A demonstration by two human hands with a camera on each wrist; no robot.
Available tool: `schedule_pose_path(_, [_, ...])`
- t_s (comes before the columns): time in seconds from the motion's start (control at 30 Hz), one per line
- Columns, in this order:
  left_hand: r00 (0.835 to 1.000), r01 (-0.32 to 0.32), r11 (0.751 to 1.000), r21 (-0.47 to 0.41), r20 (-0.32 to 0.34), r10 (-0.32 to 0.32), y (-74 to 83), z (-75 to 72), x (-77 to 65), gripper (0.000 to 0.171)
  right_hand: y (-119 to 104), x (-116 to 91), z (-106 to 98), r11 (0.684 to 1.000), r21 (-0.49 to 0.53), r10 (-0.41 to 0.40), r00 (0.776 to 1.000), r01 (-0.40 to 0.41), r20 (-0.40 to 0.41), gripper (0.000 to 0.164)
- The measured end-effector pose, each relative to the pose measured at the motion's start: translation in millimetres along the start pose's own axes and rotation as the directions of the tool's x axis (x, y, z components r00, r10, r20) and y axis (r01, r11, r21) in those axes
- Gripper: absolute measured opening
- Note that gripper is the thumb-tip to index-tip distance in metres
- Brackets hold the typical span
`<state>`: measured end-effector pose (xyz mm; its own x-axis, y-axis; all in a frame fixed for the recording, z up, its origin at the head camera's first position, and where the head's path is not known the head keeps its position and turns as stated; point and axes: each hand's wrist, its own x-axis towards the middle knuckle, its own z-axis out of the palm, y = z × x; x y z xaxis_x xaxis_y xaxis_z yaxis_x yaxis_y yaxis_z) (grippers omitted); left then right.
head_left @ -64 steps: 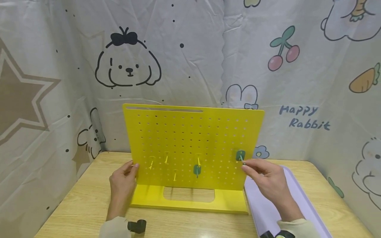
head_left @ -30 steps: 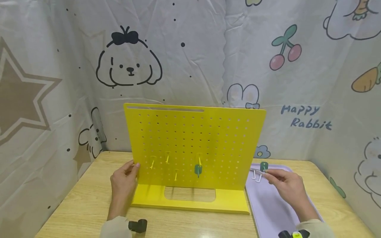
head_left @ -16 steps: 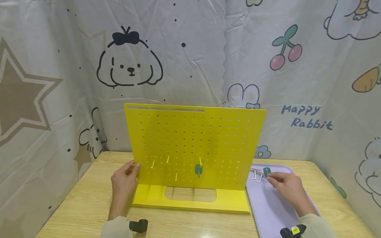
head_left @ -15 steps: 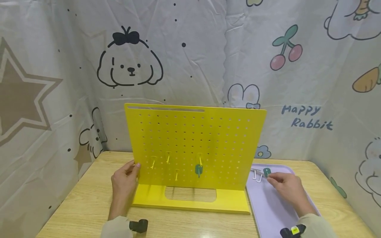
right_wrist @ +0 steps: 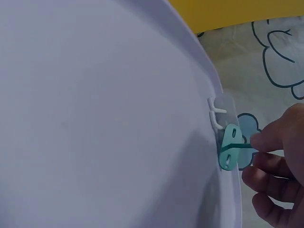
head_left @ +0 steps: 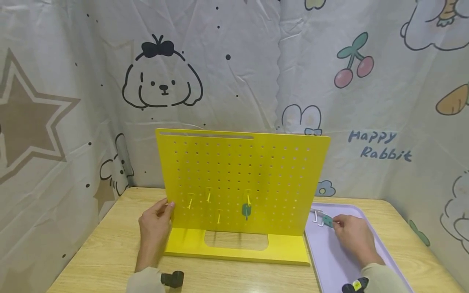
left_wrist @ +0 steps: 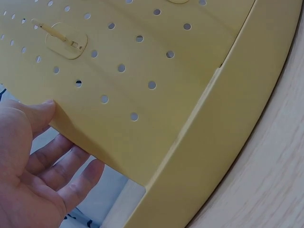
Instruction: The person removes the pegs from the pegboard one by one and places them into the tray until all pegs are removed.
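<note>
A yellow pegboard (head_left: 234, 171) stands upright on its base. My left hand (head_left: 154, 226) holds its left edge, with the thumb on the front face and the other fingers behind, as the left wrist view shows. Over the far end of a lilac tray (head_left: 337, 264), my right hand (head_left: 354, 236) pinches a green pegboard hook (right_wrist: 230, 154) by its prong between thumb and forefinger. Right beside that hook lie white hooks (head_left: 316, 215) at the tray's far rim. Several yellow hooks (head_left: 190, 201) and another green hook (head_left: 246, 210) sit in the board's lower half.
The tray stands right of the pegboard, close to its base. The pale wooden table (head_left: 99, 248) carries everything. Behind hangs a printed curtain (head_left: 249, 81), which also covers both sides. Black wrist cameras (head_left: 173, 279) are strapped at both cuffs.
My right hand has carried the green hook from the board's right side to the tray, then lowered and tilted it beside the white hooks. The left hand keeps its hold on the board.
</note>
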<state>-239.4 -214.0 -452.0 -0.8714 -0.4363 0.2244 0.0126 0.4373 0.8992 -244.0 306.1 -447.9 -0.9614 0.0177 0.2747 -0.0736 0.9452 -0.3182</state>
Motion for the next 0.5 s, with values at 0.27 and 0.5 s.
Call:
schedule_pose_path(0.27, [1.0, 0.01, 1.0, 0.004, 0.008, -0.01, -0.6, 1.3, -0.6, 0.042, 1.6, 0.1, 5.2, 0.997, 0.025, 0.073, 0.993, -0.076, 0.097, 0.02])
schedule_pose_path(0.5, [1.0, -0.001, 1.0, 0.002, -0.004, 0.001, 0.5, 0.8, -0.3, 0.04, -10.4, -1.1, 0.4, 0.994, 0.101, 0.028, 0.999, -0.031, 0.03, 0.025])
